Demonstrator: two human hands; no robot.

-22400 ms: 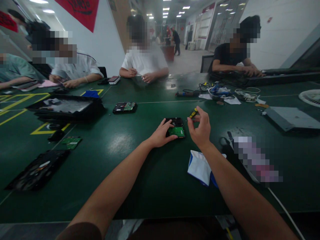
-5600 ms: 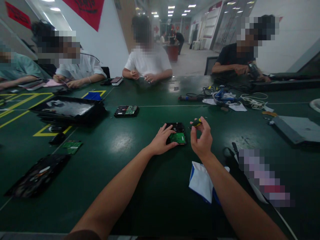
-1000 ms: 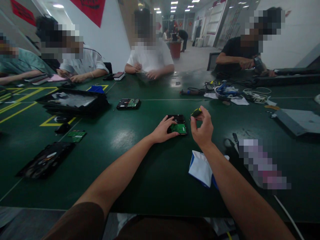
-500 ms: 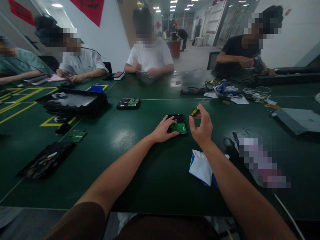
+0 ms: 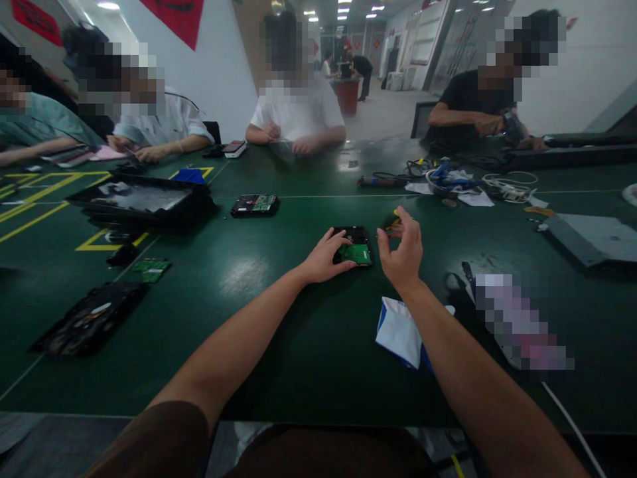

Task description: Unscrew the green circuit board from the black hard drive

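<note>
On the green table in front of me lies a hard drive (image 5: 357,253) with a green circuit board on its upper face. My left hand (image 5: 324,257) grips it from the left, thumb along the near side and fingers over the far part. Just right of the drive, my right hand (image 5: 404,251) is raised with a small black-and-yellow screwdriver (image 5: 392,220) between the fingers. Its handle is partly hidden and blurred, and I cannot make out its tip. Below the right wrist rests a white and blue packet (image 5: 399,332).
A second hard drive (image 5: 255,204) lies farther back. To the left are a black casing (image 5: 144,199), a green circuit board (image 5: 152,268) and a dark flat part (image 5: 92,318). At right sit cables (image 5: 450,178) and a grey metal box (image 5: 590,239). Co-workers sit across the table.
The screwdriver has turned in my right fingers, and less of its yellow-and-black handle shows. My left hand and the hard drive have stayed in place.
</note>
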